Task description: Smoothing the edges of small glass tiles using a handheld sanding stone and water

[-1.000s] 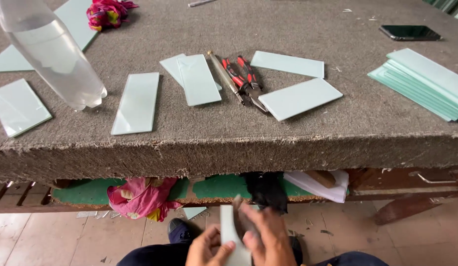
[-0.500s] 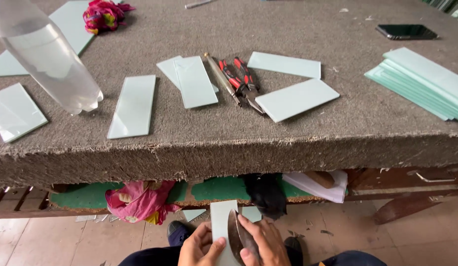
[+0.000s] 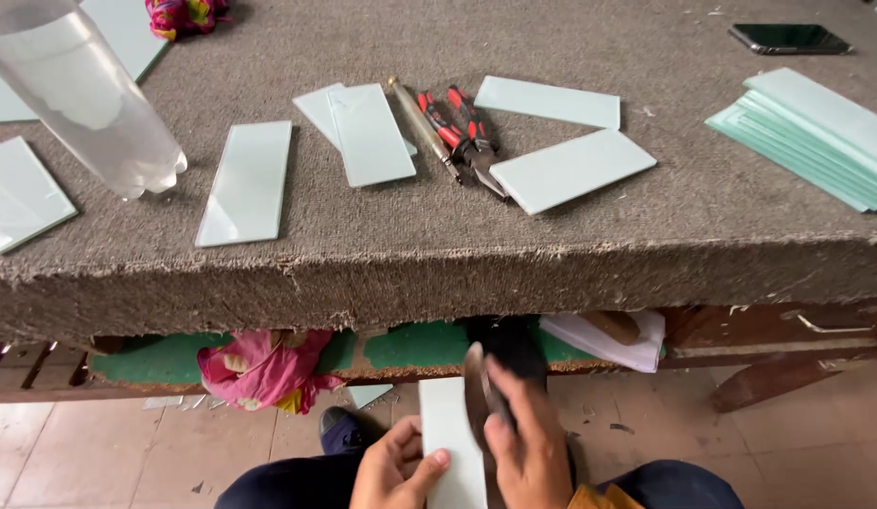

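Low in the head view, below the table's front edge, my left hand (image 3: 393, 467) grips a pale rectangular glass strip (image 3: 450, 434) that stands upright over my lap. My right hand (image 3: 525, 443) presses a dark flat rubbing stone (image 3: 475, 396) against the strip's right long edge. On the felt-covered table (image 3: 438, 245) lie several more glass strips (image 3: 248, 182), with red-handled pliers (image 3: 465, 127) and a brass-handled glass cutter (image 3: 421, 123) between them.
A clear plastic bottle (image 3: 85, 99) stands tilted at the far left. A stack of glass strips (image 3: 816, 132) sits at the right, a black phone (image 3: 787, 38) behind it. Pink cloth (image 3: 259, 368) lies on the shelf under the table. Tiled floor below.
Both hands have lifted the glass strip higher and the stone has slid up along its right edge. The view has shifted slightly.
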